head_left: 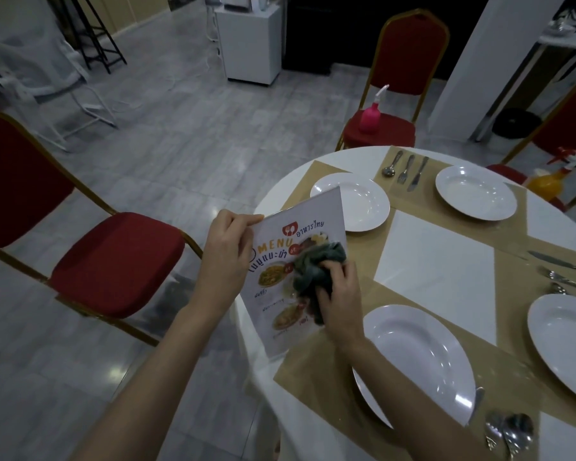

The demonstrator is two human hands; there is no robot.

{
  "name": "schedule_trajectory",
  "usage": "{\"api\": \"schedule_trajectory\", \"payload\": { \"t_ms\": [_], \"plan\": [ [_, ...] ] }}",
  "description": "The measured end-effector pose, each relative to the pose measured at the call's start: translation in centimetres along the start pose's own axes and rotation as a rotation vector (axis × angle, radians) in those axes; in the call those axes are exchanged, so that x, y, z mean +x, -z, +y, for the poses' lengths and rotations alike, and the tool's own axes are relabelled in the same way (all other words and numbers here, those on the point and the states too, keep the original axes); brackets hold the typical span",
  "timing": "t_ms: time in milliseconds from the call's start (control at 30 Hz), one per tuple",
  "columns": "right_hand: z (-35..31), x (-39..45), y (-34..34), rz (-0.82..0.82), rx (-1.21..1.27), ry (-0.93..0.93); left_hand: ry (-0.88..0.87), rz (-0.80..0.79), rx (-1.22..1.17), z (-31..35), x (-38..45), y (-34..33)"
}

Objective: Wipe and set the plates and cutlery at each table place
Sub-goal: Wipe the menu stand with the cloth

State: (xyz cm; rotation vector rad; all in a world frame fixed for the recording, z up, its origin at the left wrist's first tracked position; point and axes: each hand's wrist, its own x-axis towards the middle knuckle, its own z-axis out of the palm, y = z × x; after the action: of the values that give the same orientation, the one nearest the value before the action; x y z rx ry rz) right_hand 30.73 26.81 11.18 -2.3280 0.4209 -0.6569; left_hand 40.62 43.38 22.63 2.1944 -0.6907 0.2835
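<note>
**A:** What is your left hand (225, 257) doing?

**B:** Your fingers are curled over the upper left edge of the menu card (290, 271), thumb at its top corner, holding it tilted up over the near edge of the bench (436, 261).

**A:** And your right hand (338, 291)?

**B:** It is closed round a bunched grey-green cloth (316, 271) and presses it against the printed face of the card, about halfway down its right side.

**A:** Where do the plates lie?

**B:** Four white plates are on tan placemats (512, 357). The near plate (416, 364) sits just beyond your right forearm; the right plate (566, 344) runs off the frame edge. The far-left plate (356, 201) is partly hidden behind the top of the card, and the far-right plate (476, 193) lies beside it.

**A:** The cutlery?

**B:** A spoon, fork and knife (404, 169) lie side by side between the two far plates. Another set (559, 271) lies above the right plate. Spoons (509, 430) lie at the bottom, just right of the near plate.

**A:** Anything else close?

**B:** A pink spray bottle (371, 116) stands on the seat of the far red chair (409, 51). An orange spray bottle (552, 178) stands at the right, beyond the bench. Another red chair (113, 261) is on your left, near your left arm.
</note>
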Motion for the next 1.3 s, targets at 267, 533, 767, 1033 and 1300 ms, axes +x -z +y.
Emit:
{"api": "schedule_trajectory", "payload": {
  "t_ms": [267, 533, 767, 1033, 1300],
  "plan": [
    [2.1, -6.1, -0.3, -0.335, -0.013, 0.001, -0.027, -0.012, 0.007, 0.3, 0.1, -0.1],
    [3.1, -9.0, -0.9, -0.603, -0.269, 0.128, -0.021, -0.028, -0.031, -0.3, 0.0, 0.2],
    [1.9, -5.5, 2.0, -0.151, -0.051, -0.070, -0.043, 0.019, -0.013, 0.0, -0.7, 0.1],
    [0.1, 3.1, 3.0, -0.119, 0.320, -0.253, 0.305, 0.183, -0.238, 3.5, -5.0, -1.1],
    [-0.8, 4.7, 4.4, 0.058, 0.459, -0.310, 0.223, 0.185, -0.305, 4.3, -2.2, -0.8]
  ]
}}
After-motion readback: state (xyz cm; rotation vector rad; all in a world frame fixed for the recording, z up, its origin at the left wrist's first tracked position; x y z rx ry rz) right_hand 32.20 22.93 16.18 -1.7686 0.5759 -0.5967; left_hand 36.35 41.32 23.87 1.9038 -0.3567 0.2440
